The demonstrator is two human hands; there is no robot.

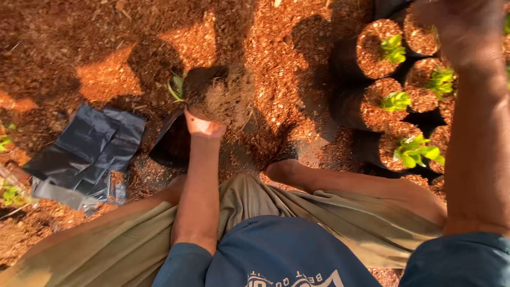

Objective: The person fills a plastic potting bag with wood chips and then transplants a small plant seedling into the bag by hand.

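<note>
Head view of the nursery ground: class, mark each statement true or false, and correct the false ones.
1. The left hand holds a clump of soil and roots with a small green seedling. True.
2. The flat black bags lie to the right of the person. False: they lie on the left, on the reddish ground.
3. The filled black pots at upper right each hold green seedlings. True, for those clearly seen.
4. The right hand rests on the person's knee. False: it is raised and blurred above the pots.
5. The person wears a red shirt. False: the shirt is blue.
</note>
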